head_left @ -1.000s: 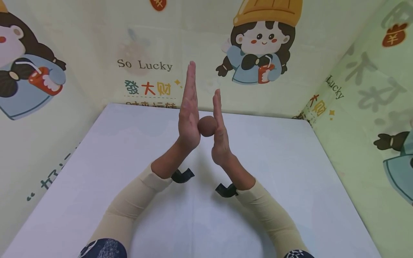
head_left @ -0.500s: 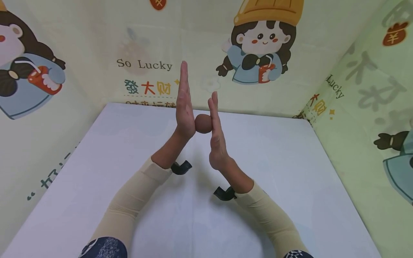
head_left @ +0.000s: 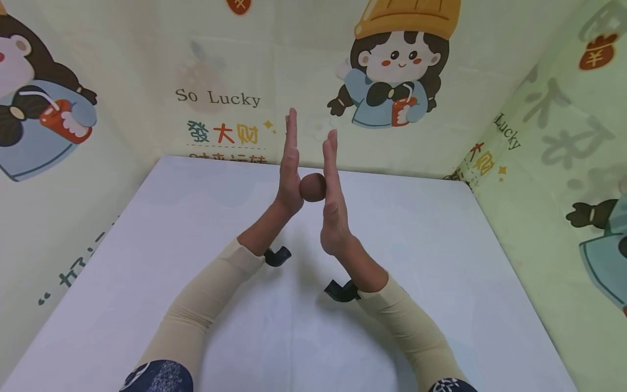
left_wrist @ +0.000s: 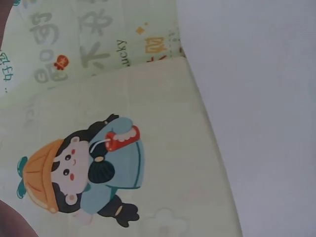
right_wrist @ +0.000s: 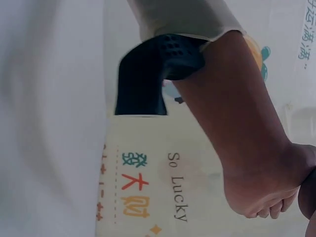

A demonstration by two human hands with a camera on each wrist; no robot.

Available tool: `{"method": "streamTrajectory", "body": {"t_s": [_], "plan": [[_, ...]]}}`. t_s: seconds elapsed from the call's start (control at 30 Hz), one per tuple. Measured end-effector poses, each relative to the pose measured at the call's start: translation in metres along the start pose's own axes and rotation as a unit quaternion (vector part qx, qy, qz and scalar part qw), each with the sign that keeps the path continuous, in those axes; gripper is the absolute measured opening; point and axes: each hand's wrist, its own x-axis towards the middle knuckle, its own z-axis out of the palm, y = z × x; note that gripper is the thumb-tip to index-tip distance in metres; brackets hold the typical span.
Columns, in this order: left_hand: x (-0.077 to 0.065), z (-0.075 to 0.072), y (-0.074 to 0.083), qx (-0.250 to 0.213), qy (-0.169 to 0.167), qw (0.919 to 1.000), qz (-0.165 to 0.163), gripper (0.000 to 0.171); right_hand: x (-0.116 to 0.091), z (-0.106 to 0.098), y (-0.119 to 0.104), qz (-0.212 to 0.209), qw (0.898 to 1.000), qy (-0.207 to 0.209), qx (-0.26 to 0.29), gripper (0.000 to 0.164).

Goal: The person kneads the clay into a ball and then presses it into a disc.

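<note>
A smooth brown ball (head_left: 312, 187), which looks like clay, is sandwiched between two upright palms above the table. My left hand (head_left: 290, 177) presses it from the left, the heel of the palm against it and the fingers straight up. On the other side my right hand (head_left: 335, 204) touches it near the base of its straight fingers. In the right wrist view, part of the dark ball (right_wrist: 308, 193) shows at the right edge beside the left hand (right_wrist: 266, 190). The left wrist view misses the ball and catches only blurred bits of skin at its left edge.
A white table (head_left: 416, 245) lies beneath the hands. Pale walls (head_left: 303, 65) with printed cartoon figures and lettering enclose it at the back and both sides. Black wrist mounts (head_left: 278, 256) stick out below the cream sleeves (head_left: 210, 294).
Over the last second the palms slide back and forth against each other. In the latest half second the left hand shifts right and nearer, the right slightly forward, and the ball slightly right.
</note>
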Motion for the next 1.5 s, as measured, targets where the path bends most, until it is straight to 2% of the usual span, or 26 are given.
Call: {"method": "streamTrajectory", "body": {"t_s": [0.23, 0.4, 0.6, 0.7, 0.83, 0.97, 1.1, 1.33, 1.5], "plan": [[-0.017, 0.008, -0.010, 0.045, -0.034, 0.9984, 0.012, 0.073, -0.003, -0.007, 0.002, 0.004, 1.000, 0.015, -0.011, 0.098], [-0.030, 0.015, -0.017, 0.046, -0.052, 0.9975, 0.017, 0.072, -0.005, -0.013, 0.004, -0.011, 0.999, 0.028, -0.018, 0.094], [-0.043, 0.023, -0.020, 0.044, -0.069, 0.9953, 0.052, 0.068, -0.004, -0.018, 0.006, -0.029, 0.998, 0.041, -0.031, 0.092], [-0.048, 0.027, -0.017, 0.028, -0.079, 0.9949, 0.056, 0.067, -0.003, -0.020, 0.007, -0.029, 0.998, 0.045, -0.033, 0.091], [-0.053, 0.032, -0.011, 0.004, -0.092, 0.9945, 0.051, 0.068, 0.001, -0.026, 0.009, -0.030, 0.997, 0.057, -0.032, 0.091], [-0.060, 0.036, -0.002, -0.023, -0.101, 0.9939, 0.040, 0.077, 0.005, -0.032, 0.011, -0.031, 0.997, 0.071, -0.030, 0.091], [-0.063, 0.040, 0.009, -0.050, -0.107, 0.9923, 0.038, 0.075, 0.007, -0.036, 0.013, -0.022, 0.996, 0.080, -0.026, 0.092], [-0.061, 0.042, 0.030, -0.056, -0.108, 0.9899, 0.073, 0.077, 0.005, -0.037, 0.017, -0.022, 0.998, 0.066, -0.004, 0.092], [-0.058, 0.042, 0.047, -0.070, -0.104, 0.9888, 0.081, 0.081, 0.001, -0.035, 0.019, -0.029, 0.998, 0.048, 0.009, 0.090]]}}
